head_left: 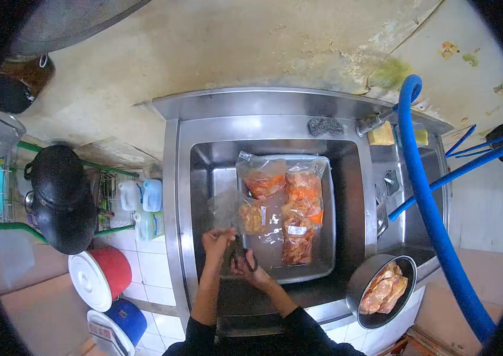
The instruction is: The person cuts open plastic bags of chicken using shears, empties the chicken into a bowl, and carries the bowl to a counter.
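My left hand (218,241) is closed on the edge of a clear plastic bag (225,204) at the near left of the tray. Yellowish meat (252,218) lies in that bag, with a small white label on it. In my right hand (252,274) is a pair of dark-handled scissors (239,244), its blades pointing up beside the bag's edge. More clear bags of orange-red marinated meat (302,196) lie in the grey tray (326,264), one with a white label. The tray stands inside the steel sink (349,237).
A pot (365,317) of raw meat pieces sits at the sink's front right corner. A thick blue hose (424,184) crosses the right basin. Steel wool (325,126) and a yellow sponge (381,134) rest along the back ledge. Plastic jugs (152,196) stand at the left.
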`<state>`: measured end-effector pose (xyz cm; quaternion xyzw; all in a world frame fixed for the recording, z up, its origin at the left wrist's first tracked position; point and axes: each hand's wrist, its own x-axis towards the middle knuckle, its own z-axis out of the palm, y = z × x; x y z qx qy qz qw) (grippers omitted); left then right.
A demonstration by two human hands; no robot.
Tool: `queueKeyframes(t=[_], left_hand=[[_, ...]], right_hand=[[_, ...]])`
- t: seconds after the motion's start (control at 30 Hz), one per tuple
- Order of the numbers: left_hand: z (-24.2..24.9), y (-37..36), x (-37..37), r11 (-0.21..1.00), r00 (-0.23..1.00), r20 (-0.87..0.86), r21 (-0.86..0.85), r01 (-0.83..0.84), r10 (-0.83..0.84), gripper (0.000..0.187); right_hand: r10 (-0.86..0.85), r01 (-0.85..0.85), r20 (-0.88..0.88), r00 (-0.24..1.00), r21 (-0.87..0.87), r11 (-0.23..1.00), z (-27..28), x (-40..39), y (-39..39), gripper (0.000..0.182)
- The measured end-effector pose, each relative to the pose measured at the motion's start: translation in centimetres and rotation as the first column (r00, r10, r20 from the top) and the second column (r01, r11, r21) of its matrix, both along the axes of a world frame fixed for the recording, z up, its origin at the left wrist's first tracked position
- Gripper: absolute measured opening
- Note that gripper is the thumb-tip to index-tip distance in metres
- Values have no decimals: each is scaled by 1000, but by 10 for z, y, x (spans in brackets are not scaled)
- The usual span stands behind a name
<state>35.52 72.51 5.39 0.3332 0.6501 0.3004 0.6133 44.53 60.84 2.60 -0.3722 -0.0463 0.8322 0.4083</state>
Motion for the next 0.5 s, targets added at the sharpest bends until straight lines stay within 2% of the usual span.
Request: queueKeyframes(t=[0.03, 0.07, 0.13, 0.23, 0.27, 0.33, 0.37, 0.43, 0.5], left_hand=[[-3, -2, 0, 1000, 1000, -1, -2, -3, 3, 15], [-7, -4, 1, 999, 999, 37, 6, -33, 33, 15], [-10, -5, -1, 998, 995, 73, 14, -66, 65, 15], [-18, -6, -6, 999, 996, 80, 9, -44, 43, 14], [-24, -7, -9, 1000, 996, 88, -9, -13, 14, 12], [-26, -10, -11, 999, 995, 97, -28, 18, -15, 10], [-24, -12, -11, 1000, 995, 96, -5, 24, -24, 9], [-8, -9, -9, 999, 995, 94, 20, 26, -28, 10], [11, -6, -7, 987, 984, 152, -116, 109, -91, 14]], right_hand=[[-109, 109, 14, 994, -3, 994, 0, -2, 0, 63], [-107, 107, 13, 994, -4, 994, 1, -4, 2, 63], [-82, 83, 136, 987, -3, 997, 1, -8, 7, 64], [-126, 118, 146, 981, 66, 991, -7, -14, 9, 64], [-125, 117, 144, 982, 65, 991, -9, -14, 8, 64], [-172, 172, -12, 985, -28, 985, 14, -6, 19, 62], [-171, 171, -13, 985, -27, 985, 15, -4, 21, 62], [-80, 83, 304, 949, 1, 997, 14, 0, 22, 61], [-80, 73, 259, 963, 37, 997, 1, -2, 24, 61]])
